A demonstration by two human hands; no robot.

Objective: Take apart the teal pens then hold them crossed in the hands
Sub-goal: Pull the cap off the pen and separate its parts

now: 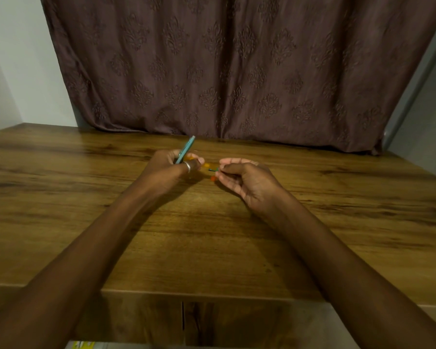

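Stage: dismantling appears under way. The left hand point(169, 170) grips a teal pen point(186, 148) in curled fingers, barrel slanting up and away above the desk point(312, 222), while the right hand point(242, 180) pinches a thin dark rod point(212, 170), probably the refill, with small orange parts point(213, 178) blurred between the two. Outstanding: a second pen cannot be made out, and the crossed hold is not yet formed. Surroundings: ring point(187, 167) on the left hand, brown patterned curtain point(237, 71) behind the desk; nothing seems to obstruct the hands.
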